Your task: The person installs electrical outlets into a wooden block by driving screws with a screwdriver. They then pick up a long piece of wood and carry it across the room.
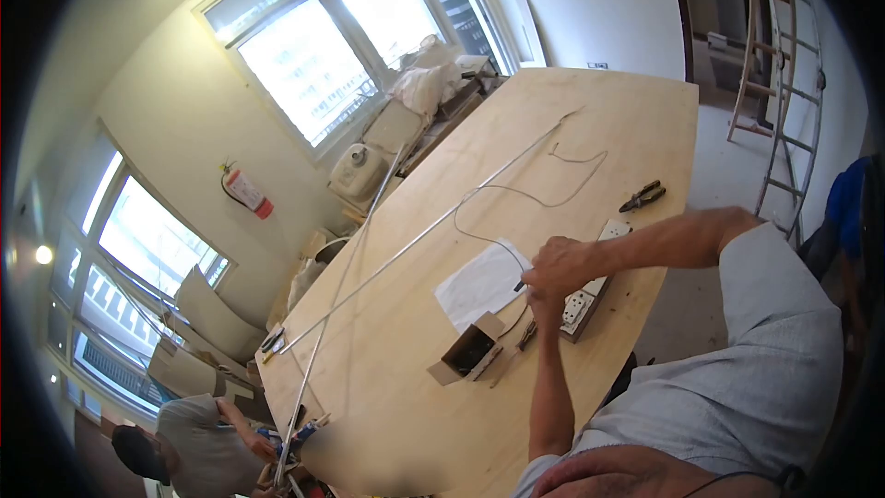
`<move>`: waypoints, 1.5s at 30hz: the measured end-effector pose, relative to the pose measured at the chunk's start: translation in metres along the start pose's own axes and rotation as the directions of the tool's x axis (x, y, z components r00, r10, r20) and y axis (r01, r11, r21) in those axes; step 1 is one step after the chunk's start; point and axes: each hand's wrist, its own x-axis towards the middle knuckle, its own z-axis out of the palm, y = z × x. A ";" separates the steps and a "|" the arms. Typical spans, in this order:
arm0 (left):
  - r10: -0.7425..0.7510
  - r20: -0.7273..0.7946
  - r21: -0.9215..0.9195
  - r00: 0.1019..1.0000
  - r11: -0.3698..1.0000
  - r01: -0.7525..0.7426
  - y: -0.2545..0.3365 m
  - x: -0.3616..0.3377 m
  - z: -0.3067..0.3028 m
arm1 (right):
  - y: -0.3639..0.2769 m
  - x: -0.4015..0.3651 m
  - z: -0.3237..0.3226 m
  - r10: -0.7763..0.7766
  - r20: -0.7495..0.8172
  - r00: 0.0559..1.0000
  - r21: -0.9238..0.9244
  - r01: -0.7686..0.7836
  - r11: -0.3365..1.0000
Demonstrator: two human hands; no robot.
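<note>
My right hand (568,260) and my left hand (544,293) are closed together over the near side of the plywood table. A thin grey wire (483,236) runs into them from across the table, and a short black end (520,287) sticks out at the fingers. What each fingertip pinches is hidden. Beneath them lies a white sheet of paper (475,286). An open cardboard box (470,352) stands close by, a dark cord rising from it toward my hands. A narrow hand tool (527,336) and a white socket strip (579,310) lie beside my left wrist.
Pliers (643,196) rest near the table's right edge. Long metal strips (424,238) cross the plywood table (627,120). At the lower left another person (207,443) works at the table end. A ladder (784,92) leans at right; boxes and bags (424,83) line the window side.
</note>
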 end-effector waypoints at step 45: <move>0.049 0.203 -0.548 0.978 0.833 0.072 0.034 0.013 -0.019 | -0.009 0.005 0.002 -0.018 -0.087 0.996 -0.092 0.010 0.996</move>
